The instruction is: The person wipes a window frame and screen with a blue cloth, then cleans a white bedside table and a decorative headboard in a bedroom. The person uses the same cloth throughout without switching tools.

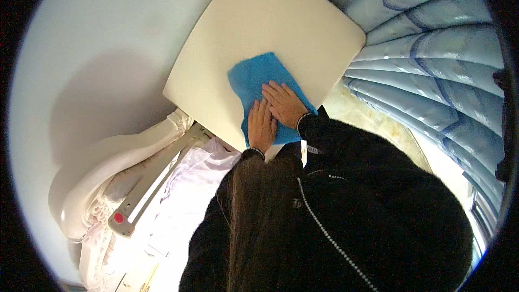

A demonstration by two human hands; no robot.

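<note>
A blue cloth (253, 73) lies spread on a cream, square-cornered top (267, 16) before me. My left hand (261, 125) rests flat on the cloth's lower part, fingers pointing away from me. Up and to the right of it, my right hand (286, 103) also presses flat on the cloth, its fingers pointing up and left. The two hands touch or nearly touch. Neither one grasps the cloth. Part of the cloth's near end is hidden by my hands and dark sleeves.
A pale wall (101, 28) stands at the left. Below it are a curved white headboard (121, 150) and a grey rail (150, 182) with a red round mark, beside light purple fabric (198, 166). Blue patterned curtains (438, 65) hang at the right, close to the top's corner.
</note>
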